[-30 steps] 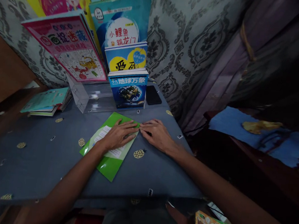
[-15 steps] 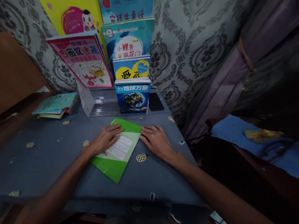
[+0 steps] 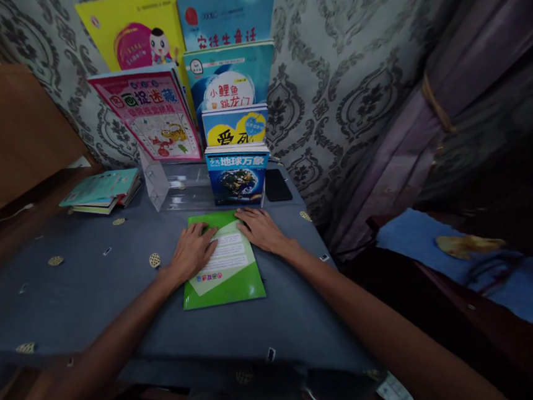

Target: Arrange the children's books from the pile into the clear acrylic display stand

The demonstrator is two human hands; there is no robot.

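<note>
A thin green book (image 3: 228, 265) lies flat on the blue-grey tablecloth, its printed text panel facing up. My left hand (image 3: 193, 251) rests on the book's left side with the fingers spread over the cover. My right hand (image 3: 261, 229) lies on its upper right corner, fingers stretched out and pointing left. Neither hand grips the book; both press on it from above. Just beyond the book stands a clear stepped book rack (image 3: 156, 184) that holds upright books, with a blue globe-cover book (image 3: 235, 178) in front and a pink picture book (image 3: 150, 115) at the left.
Left of the rack lies a small stack of books (image 3: 104, 189). A black phone (image 3: 278, 185) is on the tablecloth (image 3: 99, 297) right of the rack. Patterned wallpaper (image 3: 332, 87) rises behind, and a tied curtain (image 3: 406, 144) hangs at the right near a blue cloth (image 3: 412, 238).
The green book has turned counterclockwise and now lies straighter to the table. My right hand has moved left from its edge onto its upper corner. My left hand has shifted slightly.
</note>
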